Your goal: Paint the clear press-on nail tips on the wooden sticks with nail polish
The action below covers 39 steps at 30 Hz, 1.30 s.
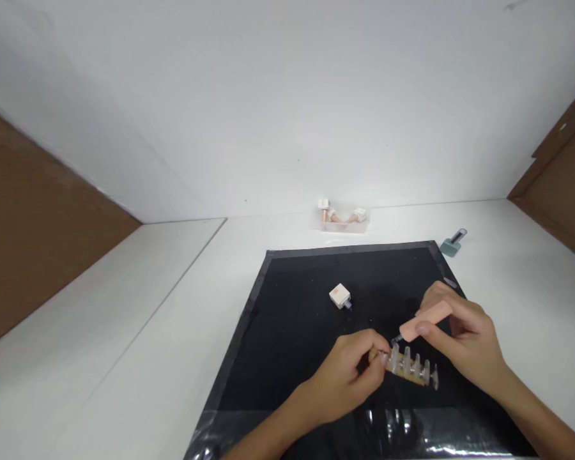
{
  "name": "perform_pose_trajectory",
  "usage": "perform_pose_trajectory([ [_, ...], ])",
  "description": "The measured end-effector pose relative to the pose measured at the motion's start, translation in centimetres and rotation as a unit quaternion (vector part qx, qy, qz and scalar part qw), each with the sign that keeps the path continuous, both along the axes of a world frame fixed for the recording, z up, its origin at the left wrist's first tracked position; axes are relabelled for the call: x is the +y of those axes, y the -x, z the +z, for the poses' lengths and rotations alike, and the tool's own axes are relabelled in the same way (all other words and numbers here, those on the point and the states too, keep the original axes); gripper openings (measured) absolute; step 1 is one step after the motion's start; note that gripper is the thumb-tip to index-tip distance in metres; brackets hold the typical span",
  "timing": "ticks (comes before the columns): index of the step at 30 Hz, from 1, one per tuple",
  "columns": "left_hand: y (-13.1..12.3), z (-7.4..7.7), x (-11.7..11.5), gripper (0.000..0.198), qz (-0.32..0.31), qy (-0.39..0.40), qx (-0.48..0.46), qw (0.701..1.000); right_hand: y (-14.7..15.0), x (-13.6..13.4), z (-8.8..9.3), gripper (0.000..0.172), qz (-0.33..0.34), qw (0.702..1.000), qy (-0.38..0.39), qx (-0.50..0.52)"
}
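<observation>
The near edge of the black mat [268, 332] runs under glossy clear film [215, 431]. Over the mat's near right part, the left hand [347, 374] has thumb and fingers clamped on one end of a yellowish strip [413, 378] bearing a row of clear nail tips [407, 360]. The right hand [467, 338], at the right edge, has its fingers closed on a peach cap [426, 321]; the cap's dark brush [397, 338] meets or nearly meets the leftmost tip, contact uncertain. Farther in lies a white bottle [340, 295], with a wide stretch of mat between it and the left edge. Just outside the far right corner lies a grey-green piece [451, 248]. Beyond the far edge, a clear box [342, 227] holding capped bottles [360, 214] stands on the white tabletop [172, 313], near the wall [287, 108].
</observation>
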<state>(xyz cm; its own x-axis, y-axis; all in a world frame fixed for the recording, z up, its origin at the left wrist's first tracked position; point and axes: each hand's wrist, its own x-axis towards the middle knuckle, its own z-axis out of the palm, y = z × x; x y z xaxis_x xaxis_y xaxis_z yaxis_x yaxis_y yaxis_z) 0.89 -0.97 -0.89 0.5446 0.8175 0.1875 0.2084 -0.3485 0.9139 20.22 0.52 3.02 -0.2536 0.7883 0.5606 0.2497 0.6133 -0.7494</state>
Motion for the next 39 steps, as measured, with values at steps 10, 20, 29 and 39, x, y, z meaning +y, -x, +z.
perform_pose_trajectory([
  [10, -0.05, -0.06, -0.26, 0.011, 0.009, -0.01, -0.007, 1.0, -0.01, -0.11, 0.0, 0.015, 0.047, 0.998, -0.012, -0.03],
  [20, -0.24, 0.41, 0.04, 0.013, 0.013, -0.003, -0.011, 1.0, -0.18, -0.05, 0.05, 0.016, 0.083, 0.996, -0.008, -0.008],
  [29, -0.06, 0.06, -0.08, 0.012, 0.013, -0.009, -0.003, 1.0, -0.19, -0.05, 0.02, 0.012, 0.004, 0.999, -0.035, -0.024],
  [39, -0.23, 0.23, 0.06, 0.012, 0.014, -0.014, -0.001, 1.0, -0.03, 0.01, 0.36, 0.018, 0.063, 0.996, -0.02, -0.053],
])
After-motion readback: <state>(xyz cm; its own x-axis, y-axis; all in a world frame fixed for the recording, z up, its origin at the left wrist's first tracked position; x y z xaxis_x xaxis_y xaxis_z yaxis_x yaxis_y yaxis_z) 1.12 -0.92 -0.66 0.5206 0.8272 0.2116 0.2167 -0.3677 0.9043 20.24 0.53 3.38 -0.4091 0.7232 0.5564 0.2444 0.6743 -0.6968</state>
